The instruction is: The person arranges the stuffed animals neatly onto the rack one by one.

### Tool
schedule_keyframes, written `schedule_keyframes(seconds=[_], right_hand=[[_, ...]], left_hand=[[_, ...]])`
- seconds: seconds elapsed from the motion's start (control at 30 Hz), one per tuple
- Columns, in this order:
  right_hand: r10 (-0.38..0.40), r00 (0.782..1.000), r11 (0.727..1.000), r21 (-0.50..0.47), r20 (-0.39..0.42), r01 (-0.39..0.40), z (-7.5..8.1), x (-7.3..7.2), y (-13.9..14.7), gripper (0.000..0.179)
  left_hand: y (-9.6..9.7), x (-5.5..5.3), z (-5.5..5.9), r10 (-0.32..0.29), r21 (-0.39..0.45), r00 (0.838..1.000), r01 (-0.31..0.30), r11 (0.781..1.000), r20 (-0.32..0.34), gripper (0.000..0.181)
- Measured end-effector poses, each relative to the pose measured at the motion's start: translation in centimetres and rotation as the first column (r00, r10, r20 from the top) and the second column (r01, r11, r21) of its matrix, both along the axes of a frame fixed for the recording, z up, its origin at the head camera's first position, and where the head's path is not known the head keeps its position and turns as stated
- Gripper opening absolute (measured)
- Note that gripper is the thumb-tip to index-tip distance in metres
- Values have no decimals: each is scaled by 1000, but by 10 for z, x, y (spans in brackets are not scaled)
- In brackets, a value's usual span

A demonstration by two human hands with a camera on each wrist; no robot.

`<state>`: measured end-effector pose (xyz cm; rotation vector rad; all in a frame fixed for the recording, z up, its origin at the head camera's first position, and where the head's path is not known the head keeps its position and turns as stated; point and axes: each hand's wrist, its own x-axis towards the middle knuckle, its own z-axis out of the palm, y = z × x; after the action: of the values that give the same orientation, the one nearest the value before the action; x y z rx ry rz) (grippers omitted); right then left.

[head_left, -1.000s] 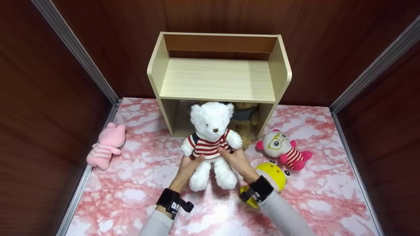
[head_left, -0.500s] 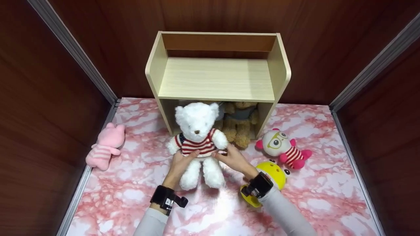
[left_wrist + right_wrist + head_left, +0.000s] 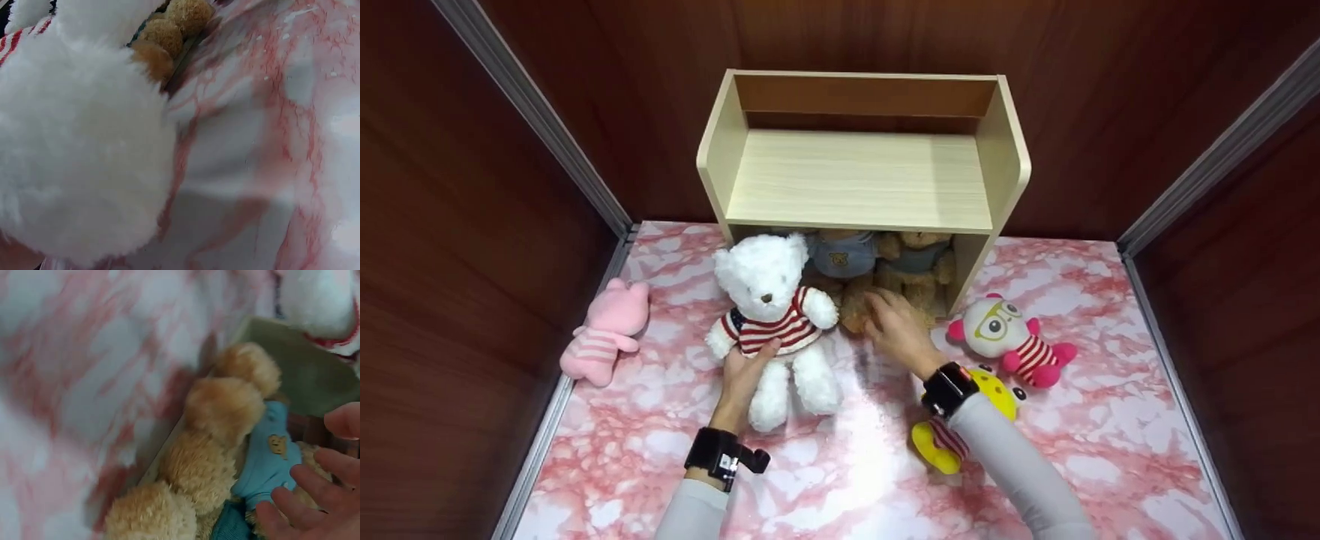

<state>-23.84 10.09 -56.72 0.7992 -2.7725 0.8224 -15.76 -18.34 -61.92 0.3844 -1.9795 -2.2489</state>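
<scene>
A white teddy bear (image 3: 769,274) in a red-striped sweater is held upright by my left hand (image 3: 741,375), gripping its side at the waist with the thumb across the sweater. Its fluffy white leg (image 3: 84,152) fills much of the left wrist view. My right hand (image 3: 901,337) is off the white bear, in front of the lower compartment, its fingers (image 3: 320,486) extended and spread in the right wrist view. Behind it sit two brown teddy bears, one in a light blue top (image 3: 844,259), the other in a dark teal top (image 3: 924,259). Their feet (image 3: 149,514) stick out at the front.
The pale wooden shelf unit (image 3: 859,180) stands against the back wall. A pink plush toy (image 3: 607,334) lies at the left. On the right are a panda plush with glasses (image 3: 997,330) and a yellow plush (image 3: 937,450), partly under my right forearm.
The white bear has moved left with my left hand, uncovering the brown bears. My right hand has let go of it and shifted toward the brown bears' legs.
</scene>
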Motion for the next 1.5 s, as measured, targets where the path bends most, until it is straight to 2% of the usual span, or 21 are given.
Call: schedule_keyframes(seconds=[0.1, 0.2, 0.37, 0.53, 0.63, 0.77, 0.87, 0.97, 1.03, 1.13, 1.2, 1.37, 1.5], right_hand=[[44, 997, 988, 150, -65, -34, -2, -10, -4, 56], [99, 990, 971, 225, -104, -74, -4, -18, -9, 60], [182, 965, 958, 257, -187, -131, -11, -30, -17, 58], [237, 948, 948, 262, -211, -178, -19, -37, -24, 64], [212, 952, 944, 299, -222, -140, -23, -39, -29, 64], [96, 971, 922, 388, -219, -3, -27, -39, -36, 52], [6, 983, 891, 448, -183, 79, -30, -37, -41, 43], [-55, 986, 874, 470, -157, 124, -33, -34, -44, 36], [-64, 984, 866, 481, -166, 137, -35, -33, -44, 30], [-46, 983, 861, 493, -178, 130, -37, -33, -43, 31], [-18, 983, 865, 490, -185, 108, -38, -34, -40, 33], [15, 986, 893, 445, -167, 62, -40, -36, -39, 21], [39, 982, 917, 398, -183, 37, -43, -35, -40, 32]], left_hand=[[-2, 0, -2, 14, -16, 1000, -14, 1000, 18, 54], [-4, 1, -4, 24, -15, 999, -23, 1000, 45, 56], [-6, 0, -8, 34, -30, 999, -33, 999, 22, 53], [-6, -2, -8, 53, -56, 998, -52, 997, 24, 53], [-3, -5, -7, 70, -82, 997, -66, 994, 39, 52], [3, -11, -4, 76, -88, 997, -75, 993, 13, 48], [8, -20, -2, 52, -70, 998, -55, 996, -39, 49], [11, -33, 3, 21, -103, 997, -28, 994, -71, 48], [12, -42, 8, -3, -139, 998, -6, 990, -66, 46], [13, -57, 15, -8, -205, 1000, 3, 979, -23, 39], [14, -68, 19, -7, -225, 1000, 6, 974, -7, 35], [13, -90, 25, -23, -218, 999, 18, 976, -22, 27], [9, -104, 28, -29, -220, 999, 37, 975, 40, 32]])
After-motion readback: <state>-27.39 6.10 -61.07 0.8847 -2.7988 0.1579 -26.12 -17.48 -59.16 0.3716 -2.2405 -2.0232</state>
